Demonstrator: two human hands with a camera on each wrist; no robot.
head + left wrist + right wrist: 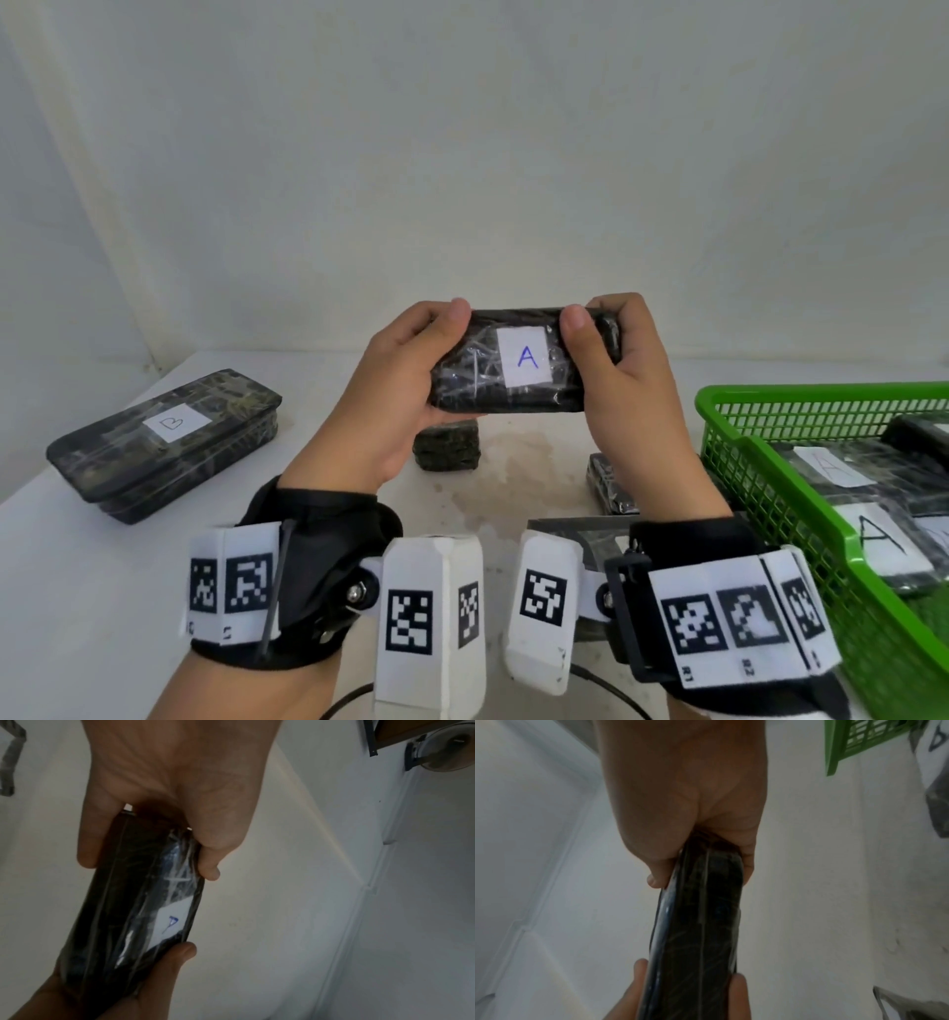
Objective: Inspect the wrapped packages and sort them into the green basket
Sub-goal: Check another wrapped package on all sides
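**Package "A" held up in both hands**

Gripped at its left end by the left hand (382, 390), thumb on the front face, fingers curled behind. Gripped the same way at its right end by the right hand (629, 395). Black wrapped package (518, 362) raised above the white table (77, 591), white "A" label (526, 357) facing the head camera. Green basket (801, 462) at the right, holding "A" packages (883, 545). Package labelled "B" (169, 442) lying far left. Small dark block (447, 446) standing below the held package.
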